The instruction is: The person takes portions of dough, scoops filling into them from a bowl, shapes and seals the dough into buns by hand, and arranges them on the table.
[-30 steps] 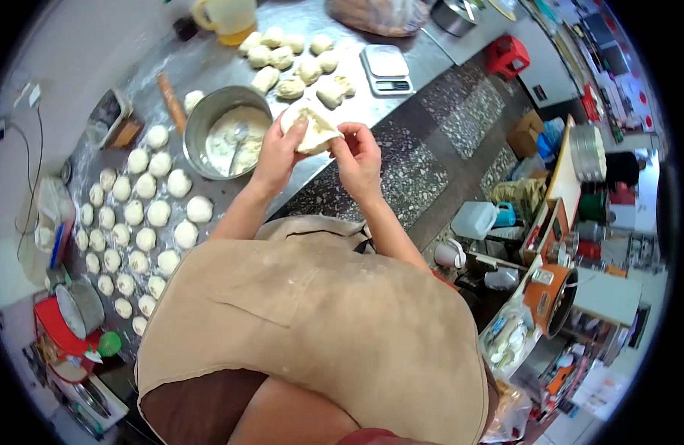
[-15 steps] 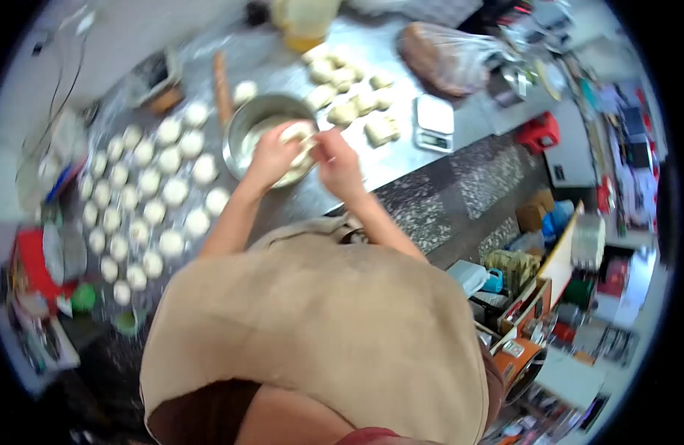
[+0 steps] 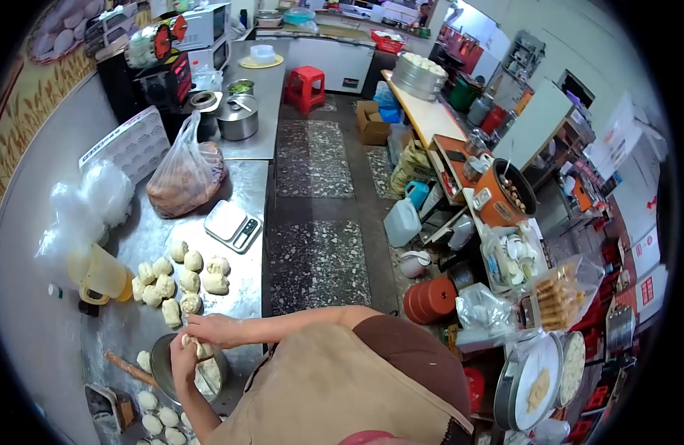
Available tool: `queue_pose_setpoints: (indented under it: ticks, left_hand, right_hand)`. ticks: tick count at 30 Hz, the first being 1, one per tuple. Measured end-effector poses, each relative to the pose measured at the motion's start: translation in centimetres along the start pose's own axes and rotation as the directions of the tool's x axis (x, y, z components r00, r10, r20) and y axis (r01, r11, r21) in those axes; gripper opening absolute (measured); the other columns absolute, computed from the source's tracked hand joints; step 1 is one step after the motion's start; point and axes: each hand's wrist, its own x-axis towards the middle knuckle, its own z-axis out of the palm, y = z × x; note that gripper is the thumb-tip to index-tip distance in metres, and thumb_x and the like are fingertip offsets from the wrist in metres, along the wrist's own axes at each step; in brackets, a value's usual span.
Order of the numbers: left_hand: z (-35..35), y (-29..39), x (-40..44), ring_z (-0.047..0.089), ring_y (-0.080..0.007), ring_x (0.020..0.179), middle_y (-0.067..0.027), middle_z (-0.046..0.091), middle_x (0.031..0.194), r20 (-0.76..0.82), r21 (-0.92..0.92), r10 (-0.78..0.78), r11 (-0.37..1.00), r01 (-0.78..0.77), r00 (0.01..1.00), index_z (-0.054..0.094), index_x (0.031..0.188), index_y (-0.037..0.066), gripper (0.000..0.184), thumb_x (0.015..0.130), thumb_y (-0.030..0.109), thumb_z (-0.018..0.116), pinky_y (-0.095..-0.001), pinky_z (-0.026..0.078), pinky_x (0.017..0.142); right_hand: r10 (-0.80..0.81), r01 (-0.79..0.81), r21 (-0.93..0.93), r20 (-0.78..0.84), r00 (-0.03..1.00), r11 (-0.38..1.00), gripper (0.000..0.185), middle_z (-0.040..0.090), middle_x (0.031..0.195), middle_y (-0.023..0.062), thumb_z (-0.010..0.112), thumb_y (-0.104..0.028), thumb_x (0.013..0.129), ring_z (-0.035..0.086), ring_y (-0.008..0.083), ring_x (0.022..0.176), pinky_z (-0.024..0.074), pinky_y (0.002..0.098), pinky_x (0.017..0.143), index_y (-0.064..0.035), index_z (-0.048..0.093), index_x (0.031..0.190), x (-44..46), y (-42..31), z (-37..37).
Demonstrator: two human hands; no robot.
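Over the metal bowl (image 3: 161, 362), my left hand (image 3: 183, 360) is closed round a piece of dough (image 3: 201, 347). Fingers of my right hand (image 3: 214, 330) pinch the same dough from the other side. White filling (image 3: 209, 374) shows in the bowl beneath. Several pale dough pieces (image 3: 165, 286) lie just beyond my hands on the metal table. Rounded dough balls (image 3: 152, 424) are at the bottom left, partly cut off by the view's edge.
A rolling pin (image 3: 130, 368) lies left of the bowl. Farther up the table (image 3: 242, 297) are a scale (image 3: 233, 225), a yellow jug (image 3: 104, 272), a bagged item (image 3: 185, 178) and a lidded pot (image 3: 238, 119). A red stool (image 3: 305, 89) stands on the floor.
The view has swung to the right, bringing more of the room into sight. My hands have moved from beside the bowl to over it, and the dough looks more gathered.
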Motion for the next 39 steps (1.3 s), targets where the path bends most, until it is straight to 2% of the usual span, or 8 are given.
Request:
queue_pose_setpoints:
  ticks: [2, 7, 11, 15, 22, 27, 34, 39]
  left_hand:
    - [0.7, 1.5, 0.8, 0.059, -0.0179, 0.077, -0.0064, 0.058, 0.095, 0.126, -0.06, -0.238, 0.967, 0.247, 0.963, 0.051, 0.113, 0.006, 0.034, 0.079, 0.006, 0.044, -0.0341, 0.052, 0.065]
    - [5.2, 1.9, 0.8, 0.059, -0.0167, 0.08, -0.0068, 0.056, 0.1, -0.21, -0.498, -0.216, 0.863, 0.085, 0.954, 0.045, 0.119, 0.011, 0.036, 0.083, 0.016, 0.049, -0.0296, 0.053, 0.056]
    - [5.6, -0.9, 1.8, 0.059, -0.0149, 0.076, -0.006, 0.057, 0.096, -0.383, -0.363, -0.099, 0.93, -0.051, 0.919, 0.05, 0.115, 0.006, 0.033, 0.082, 0.007, 0.043, -0.0275, 0.053, 0.058]
    - [4.7, 0.3, 1.3, 0.06, -0.0175, 0.079, -0.0092, 0.057, 0.1, -0.309, -0.235, -0.07, 0.972, -0.005, 0.949, 0.051, 0.117, 0.002, 0.041, 0.078, -0.002, 0.036, -0.0303, 0.055, 0.061]
    - [3.8, 1.8, 0.8, 0.061, -0.0177, 0.078, -0.0099, 0.058, 0.094, -0.224, -0.131, -0.062, 0.991, 0.033, 0.973, 0.053, 0.112, -0.003, 0.037, 0.079, -0.003, 0.037, -0.0315, 0.055, 0.058]
    - [2.7, 0.7, 1.0, 0.061, -0.0182, 0.075, -0.0096, 0.059, 0.096, -0.127, -0.037, -0.094, 0.995, 0.09, 0.987, 0.054, 0.111, 0.0, 0.036, 0.08, 0.0, 0.037, -0.0328, 0.055, 0.059]
    - [3.4, 3.0, 0.8, 0.057, -0.0137, 0.078, -0.0106, 0.058, 0.1, -0.13, 0.052, -0.045, 0.997, 0.052, 0.991, 0.03, 0.135, 0.005, 0.056, 0.081, 0.0, 0.043, -0.0236, 0.048, 0.062]
    - [3.9, 5.5, -0.5, 0.057, -0.0152, 0.09, -0.0072, 0.055, 0.107, -0.104, -0.294, -0.042, 0.956, 0.01, 0.994, 0.03, 0.136, 0.012, 0.052, 0.088, 0.027, 0.045, -0.0226, 0.045, 0.073]
  right_hand:
    - [0.055, -0.049, -0.093, 0.069, 0.996, 0.994, 0.021, 0.046, 0.088, 0.0144, 0.055, -0.004, 0.074, 0.053, 0.0354, 0.077, 0.0446, 0.0424, 0.063, -0.0022, 0.047, 0.094, -0.6, 0.9, -0.2]
    - [0.116, -0.145, -0.093, -0.259, 0.959, 0.985, 0.015, 0.046, 0.086, 0.0148, 0.053, -0.005, 0.076, 0.054, 0.0347, 0.076, 0.0451, 0.0413, 0.061, -0.0023, 0.045, 0.089, -1.9, 1.0, -0.1]
    - [0.08, -0.098, -0.041, -0.323, 0.943, 0.994, 0.018, 0.048, 0.092, 0.0149, 0.053, -0.006, 0.075, 0.056, 0.0351, 0.077, 0.0461, 0.0428, 0.061, -0.0034, 0.046, 0.091, -1.5, 1.5, -0.1]
    - [0.105, -0.106, -0.067, -0.019, 0.994, 0.992, 0.022, 0.05, 0.098, 0.0152, 0.054, -0.005, 0.074, 0.056, 0.0361, 0.08, 0.0465, 0.0436, 0.064, -0.0039, 0.047, 0.095, -1.3, 1.7, -1.4]
    - [0.111, -0.093, 0.096, -0.206, 0.972, 0.991, 0.02, 0.051, 0.092, 0.0139, 0.056, -0.004, 0.072, 0.056, 0.0352, 0.083, 0.0457, 0.0407, 0.066, -0.0023, 0.049, 0.09, -0.4, 0.4, -1.7]
    - [-0.024, 0.026, -0.061, 0.038, 0.999, 0.998, 0.032, 0.049, 0.091, 0.0116, 0.058, -0.006, 0.072, 0.056, 0.0344, 0.077, 0.0462, 0.0395, 0.062, -0.0058, 0.048, 0.103, -0.5, 0.6, -2.3]
    - [0.024, -0.016, -0.118, 0.068, 0.997, 0.993, 0.019, 0.049, 0.089, 0.0117, 0.059, -0.007, 0.071, 0.055, 0.0328, 0.072, 0.0448, 0.0392, 0.06, -0.0033, 0.051, 0.088, -0.2, 0.8, -2.4]
    - [0.141, -0.103, 0.118, -0.392, 0.909, 0.988, 0.011, 0.052, 0.077, 0.0119, 0.058, -0.005, 0.071, 0.053, 0.029, 0.069, 0.0425, 0.0355, 0.06, -0.0002, 0.051, 0.079, 0.2, 1.7, -1.4]
